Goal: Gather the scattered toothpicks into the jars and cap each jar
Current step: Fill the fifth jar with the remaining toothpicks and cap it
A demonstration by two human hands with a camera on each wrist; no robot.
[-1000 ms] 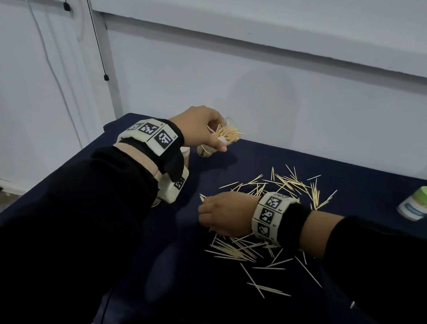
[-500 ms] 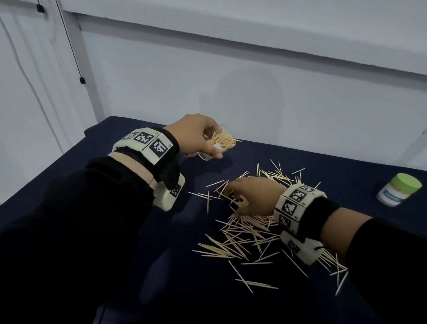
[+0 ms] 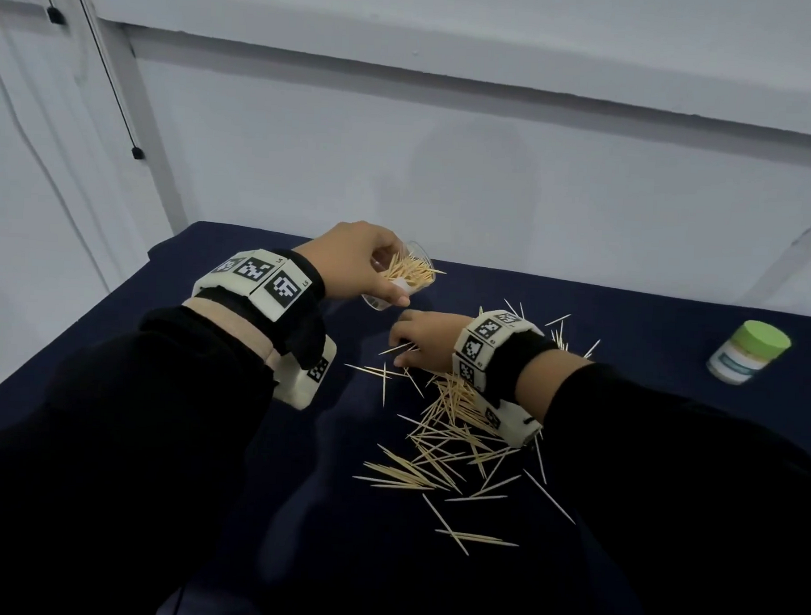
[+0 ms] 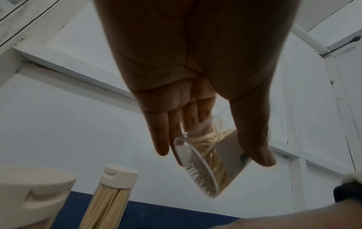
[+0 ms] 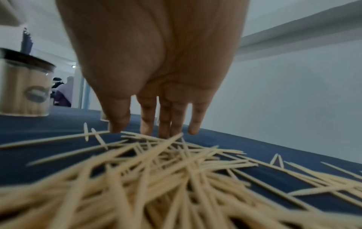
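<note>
Toothpicks (image 3: 454,430), thin pale wooden slivers, lie scattered on the dark blue cloth (image 3: 649,318); the right hand (image 3: 423,338) touches them with straight fingers. The left hand (image 3: 354,261) grips a tilted clear plastic jar (image 3: 407,275), partly filled.

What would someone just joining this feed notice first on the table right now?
First, the pale scattered toothpicks strewn over the dark blue table, with the right hand reaching into their far edge. Next, the left hand holds a clear jar, tilted and partly filled, just beyond. A green-capped jar stands alone at far right.
</note>
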